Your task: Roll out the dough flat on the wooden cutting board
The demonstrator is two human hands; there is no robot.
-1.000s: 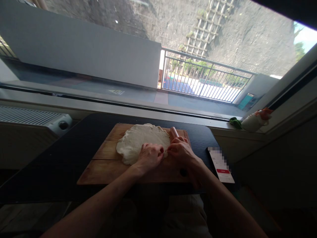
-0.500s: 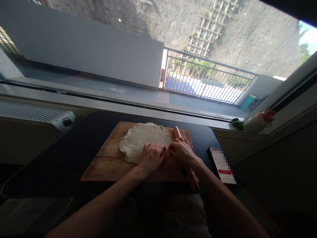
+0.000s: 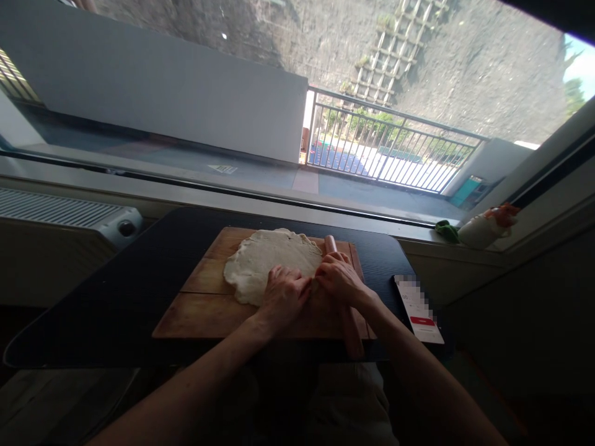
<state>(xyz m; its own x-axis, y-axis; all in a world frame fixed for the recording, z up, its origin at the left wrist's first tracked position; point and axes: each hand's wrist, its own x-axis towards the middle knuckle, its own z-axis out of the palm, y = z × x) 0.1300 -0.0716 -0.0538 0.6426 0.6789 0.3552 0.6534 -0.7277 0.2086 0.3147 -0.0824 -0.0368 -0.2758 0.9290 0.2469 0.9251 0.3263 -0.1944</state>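
Observation:
A flat, pale sheet of dough (image 3: 263, 260) with an uneven edge lies on a wooden board (image 3: 199, 319). My left hand (image 3: 286, 290) rests at the dough's near right edge, its fingers curled and closed on the rim. Close beside it, my right hand (image 3: 338, 277) has its fingertips pinched together at the same edge, the two hands almost touching. The bit of dough between the fingers is mostly hidden. A wooden rolling pin (image 3: 352, 337) lies lengthwise on the board's right side, passing beneath my right hand, its near end over the board's front edge.
The board sits on a dark table (image 3: 116, 303) below a wide window. A phone (image 3: 418, 310) with a lit screen lies on the table's right. On the sill stands a white pot (image 3: 481, 232) near a green item (image 3: 447, 231). A radiator (image 3: 69, 214) is at the left.
The near end of the rolling pin has swung a little to the left. Both hands shift only slightly and stay at the dough's edge.

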